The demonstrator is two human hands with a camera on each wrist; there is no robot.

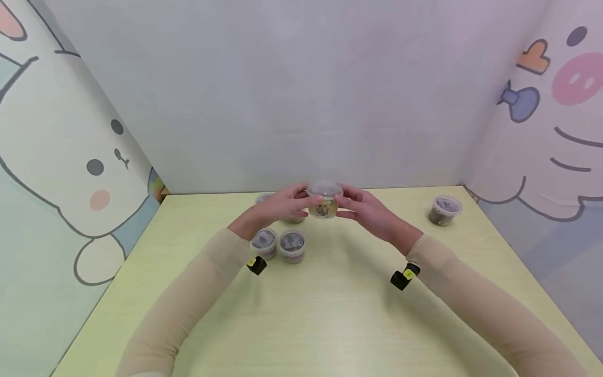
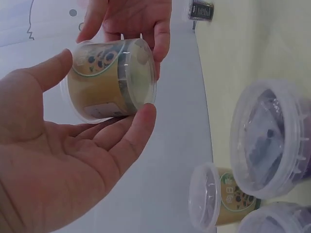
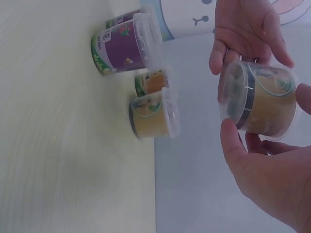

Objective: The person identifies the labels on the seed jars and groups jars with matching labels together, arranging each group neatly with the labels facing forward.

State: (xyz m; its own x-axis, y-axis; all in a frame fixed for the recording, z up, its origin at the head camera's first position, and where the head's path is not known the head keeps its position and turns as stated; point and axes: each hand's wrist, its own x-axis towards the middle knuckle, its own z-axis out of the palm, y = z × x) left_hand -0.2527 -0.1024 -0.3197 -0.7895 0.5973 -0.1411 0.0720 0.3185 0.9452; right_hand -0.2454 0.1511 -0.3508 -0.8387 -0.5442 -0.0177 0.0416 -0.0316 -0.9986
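A clear plastic tub (image 1: pixel 324 209) with a tan, sunflower-printed label is held up above the far part of the table, between both hands. My left hand (image 1: pixel 278 203) grips it from the left, thumb on one side and fingers on the other. From the right, my right hand (image 1: pixel 369 212) pinches the same tub between thumb and fingers. The tub lies sideways in the left wrist view, its clear end (image 2: pixel 143 73) towards the fingertips. Below the left hand stand two lidded tubs, one with a purple label (image 3: pixel 121 46). Behind them is another tan-labelled tub (image 3: pixel 150 116).
A further tub (image 3: pixel 153 83) with an orange-brown label is partly hidden behind the tan one. Alone near the far right corner of the table stands a dark-labelled tub (image 1: pixel 444 210). A pale curtain (image 1: pixel 301 104) rises right behind the table's back edge.
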